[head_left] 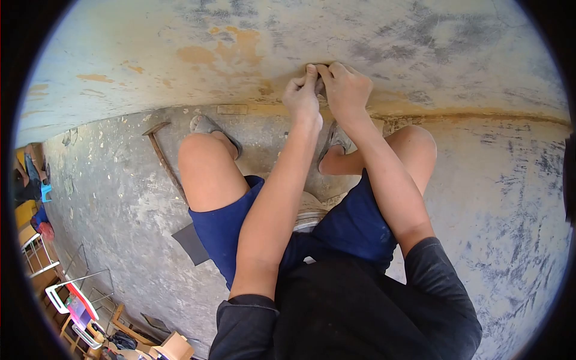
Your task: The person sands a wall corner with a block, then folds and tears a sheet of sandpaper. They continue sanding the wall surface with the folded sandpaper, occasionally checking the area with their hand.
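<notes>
Both hands meet at the low part of a stained, patchy wall point(390, 54), just above where it joins the floor. My left hand point(303, 99) is closed, thumb pointing up and fingers curled. Right beside it, my right hand point(349, 90) is closed too, its fingertips bent against the wall surface. Pale dust coats the fingers. A small dark thing point(322, 90) shows in the gap between the hands; the fingers hide most of it, and I cannot tell what it is.
A wooden-handled hammer point(163, 155) lies on the concrete floor point(132, 192) left of my knee. Near my left thigh is a dark flat sheet point(192, 244). Chairs point(78, 303), a cardboard box point(174, 347) and other clutter stand at the lower left. Another person's legs point(33, 165) show far left.
</notes>
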`<state>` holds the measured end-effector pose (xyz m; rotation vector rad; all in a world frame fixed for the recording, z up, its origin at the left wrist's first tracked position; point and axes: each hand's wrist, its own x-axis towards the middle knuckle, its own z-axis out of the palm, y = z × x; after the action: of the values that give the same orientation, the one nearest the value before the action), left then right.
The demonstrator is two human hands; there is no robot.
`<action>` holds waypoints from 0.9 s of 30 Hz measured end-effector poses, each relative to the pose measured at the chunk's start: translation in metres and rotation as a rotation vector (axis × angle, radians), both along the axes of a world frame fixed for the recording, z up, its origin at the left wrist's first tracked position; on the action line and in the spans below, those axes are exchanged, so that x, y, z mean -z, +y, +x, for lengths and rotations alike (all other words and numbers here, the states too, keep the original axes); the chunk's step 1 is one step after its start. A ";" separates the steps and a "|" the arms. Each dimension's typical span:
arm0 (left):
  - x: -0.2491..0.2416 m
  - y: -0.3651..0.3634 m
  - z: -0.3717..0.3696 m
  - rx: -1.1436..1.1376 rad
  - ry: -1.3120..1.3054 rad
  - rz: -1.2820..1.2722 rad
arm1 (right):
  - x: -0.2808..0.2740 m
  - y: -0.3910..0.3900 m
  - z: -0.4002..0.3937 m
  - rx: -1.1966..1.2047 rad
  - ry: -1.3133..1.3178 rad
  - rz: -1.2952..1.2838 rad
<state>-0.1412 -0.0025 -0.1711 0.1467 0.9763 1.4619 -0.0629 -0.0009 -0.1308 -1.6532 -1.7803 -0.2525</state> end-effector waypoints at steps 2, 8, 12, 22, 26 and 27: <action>-0.001 -0.002 0.002 -0.005 -0.001 0.002 | -0.003 -0.002 -0.001 0.012 -0.016 -0.033; -0.007 -0.005 0.025 0.077 -0.019 0.041 | -0.015 -0.015 0.021 0.080 0.048 -0.034; -0.012 -0.003 0.007 0.049 0.007 0.023 | -0.013 -0.002 0.005 0.054 0.016 -0.036; -0.001 -0.007 0.029 0.122 -0.039 0.053 | -0.014 -0.015 0.027 0.109 0.093 -0.039; -0.007 -0.003 0.014 0.127 0.007 0.029 | -0.016 -0.008 0.016 0.125 0.053 -0.119; -0.003 -0.003 0.010 0.099 -0.005 0.023 | -0.013 -0.006 0.011 0.055 0.001 -0.065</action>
<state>-0.1315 -0.0052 -0.1678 0.2048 0.9359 1.3824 -0.0518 -0.0065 -0.1174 -1.7495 -1.7611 -0.2209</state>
